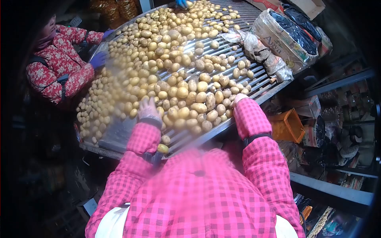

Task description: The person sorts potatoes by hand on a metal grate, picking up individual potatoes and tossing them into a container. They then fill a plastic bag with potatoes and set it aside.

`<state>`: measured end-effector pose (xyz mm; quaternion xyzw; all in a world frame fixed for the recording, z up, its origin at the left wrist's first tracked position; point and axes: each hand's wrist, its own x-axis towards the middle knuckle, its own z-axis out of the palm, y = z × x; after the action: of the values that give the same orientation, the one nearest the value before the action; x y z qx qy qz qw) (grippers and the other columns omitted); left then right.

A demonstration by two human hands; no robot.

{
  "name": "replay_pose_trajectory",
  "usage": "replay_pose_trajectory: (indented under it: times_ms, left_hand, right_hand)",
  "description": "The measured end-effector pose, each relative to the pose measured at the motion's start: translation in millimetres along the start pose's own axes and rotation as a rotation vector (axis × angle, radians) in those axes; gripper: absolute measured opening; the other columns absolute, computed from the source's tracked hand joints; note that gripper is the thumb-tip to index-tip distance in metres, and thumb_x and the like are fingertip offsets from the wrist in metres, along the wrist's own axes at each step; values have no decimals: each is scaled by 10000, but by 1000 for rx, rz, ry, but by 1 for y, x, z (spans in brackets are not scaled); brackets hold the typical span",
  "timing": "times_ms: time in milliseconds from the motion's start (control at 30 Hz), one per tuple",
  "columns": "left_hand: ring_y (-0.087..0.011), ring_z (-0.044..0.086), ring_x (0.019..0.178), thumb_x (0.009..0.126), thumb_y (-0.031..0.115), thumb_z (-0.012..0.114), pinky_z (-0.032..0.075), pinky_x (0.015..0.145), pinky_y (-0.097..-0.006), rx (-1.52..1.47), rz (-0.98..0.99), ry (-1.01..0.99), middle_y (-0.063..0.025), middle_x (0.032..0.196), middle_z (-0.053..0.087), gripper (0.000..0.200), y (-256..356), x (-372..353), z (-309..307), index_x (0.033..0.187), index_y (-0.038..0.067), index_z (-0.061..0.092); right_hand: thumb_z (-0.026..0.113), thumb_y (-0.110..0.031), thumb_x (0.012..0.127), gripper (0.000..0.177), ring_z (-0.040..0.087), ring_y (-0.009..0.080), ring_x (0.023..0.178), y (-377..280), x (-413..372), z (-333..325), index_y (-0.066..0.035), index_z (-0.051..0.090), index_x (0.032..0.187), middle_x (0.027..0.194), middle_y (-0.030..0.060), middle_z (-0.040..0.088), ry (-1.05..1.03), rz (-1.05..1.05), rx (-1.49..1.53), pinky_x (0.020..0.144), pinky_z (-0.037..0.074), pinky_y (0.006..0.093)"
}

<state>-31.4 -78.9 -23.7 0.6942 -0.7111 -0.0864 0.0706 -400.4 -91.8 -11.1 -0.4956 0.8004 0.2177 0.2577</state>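
Note:
Many loose potatoes [182,92] lie spread over a slatted metal table [262,89]. My left hand [149,110], in a pale glove, rests among the potatoes at the near side, its fingers stretched forward and apart. No potato is visibly gripped in it. At the right edge of the pile, my right hand [239,98] touches or nearly touches a few potatoes. The pink checked sleeve hides most of that hand, so its fingers cannot be made out. One greenish potato [162,148] sits by the near edge, close to my left sleeve.
Across the left side stands a person in a red floral jacket [65,67], with a purple-gloved hand [99,59] at the potatoes. Another blue-gloved hand [182,3] reaches in at the far edge. A carton [274,37] and crumpled plastic [258,49] lie at right, above an orange crate [287,126].

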Motion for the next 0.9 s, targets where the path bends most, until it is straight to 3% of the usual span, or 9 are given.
replay_pose_trajectory:
  times_ms: [100, 233, 300, 367, 500, 567, 633, 733, 900]
  left_hand:
    - [-329, 447, 1145, 724, 133, 639, 368, 975, -440, -285, 335, -6, -158, 1277, 425, 585, 30, 17, -11, 1276, 131, 445]
    - [-323, 484, 1074, 742, 131, 633, 408, 936, -421, -88, 478, -133, -122, 1251, 451, 498, 74, 36, 7, 1219, 200, 507]
    - [-338, 482, 1069, 709, 104, 645, 421, 927, -407, -4, 451, -206, -104, 1233, 466, 501, 85, 52, 4, 1180, 239, 540]
    - [-357, 490, 1055, 695, 124, 664, 429, 926, -390, -310, 484, -105, -126, 1190, 496, 486, 74, 63, 23, 1164, 189, 551]
    - [-218, 537, 997, 727, 137, 724, 450, 864, -329, -1255, 27, -367, -124, 1089, 551, 518, 90, 45, 1, 1169, 43, 470]
    - [-238, 566, 956, 760, 153, 690, 465, 841, -335, -1190, 264, -309, -139, 1074, 568, 480, 116, 18, 2, 1168, 26, 471]
    - [-259, 552, 1036, 785, 201, 652, 422, 924, -354, -719, 505, -539, -156, 1130, 559, 454, 144, -20, -29, 1178, 33, 498]
    - [-319, 492, 1151, 770, 219, 614, 359, 1001, -391, -709, 943, -462, -182, 1191, 547, 403, 154, -26, -7, 1122, 31, 563]
    - [-358, 515, 1060, 767, 154, 574, 398, 934, -403, -402, 895, -90, -211, 1081, 569, 346, 134, 21, 6, 1083, 13, 574]
  right_hand:
    - [742, -266, 649, 468, 607, 257, 992, 2, -24, 5, -54, 638, 1053, 1056, 143, 639, 75, -82, 248, 848, 477, 349]
    - [730, -250, 675, 495, 625, 226, 905, 10, -48, 8, -30, 589, 1095, 989, 138, 648, 259, -91, 369, 788, 487, 328]
    - [729, -212, 731, 385, 563, 112, 616, 29, -35, 36, -62, 597, 1060, 788, 30, 614, 44, -313, 1335, 543, 453, 256]
    - [716, -220, 765, 352, 532, 106, 565, 27, -73, 35, -71, 600, 1062, 754, 3, 591, -100, -288, 1744, 500, 424, 250]
    - [599, -294, 867, 388, 623, 195, 805, 3, -112, 71, -57, 543, 1170, 1024, 93, 618, -256, -316, 2232, 583, 495, 240]
    - [577, -384, 871, 455, 631, 202, 832, -15, -130, 69, -64, 529, 1190, 1037, 95, 624, -370, -385, 2451, 597, 513, 265]
    - [565, -453, 859, 515, 631, 189, 822, -20, -117, 93, -71, 521, 1202, 1024, 89, 629, -350, -392, 2447, 584, 520, 278]
    - [573, -493, 840, 561, 613, 185, 823, 30, -131, 95, -39, 525, 1166, 1027, 86, 616, -368, -559, 2238, 587, 509, 276]
    - [706, -289, 760, 502, 557, 220, 996, 152, -205, 198, -32, 513, 1146, 1060, 129, 565, -67, -843, 2081, 790, 472, 301]
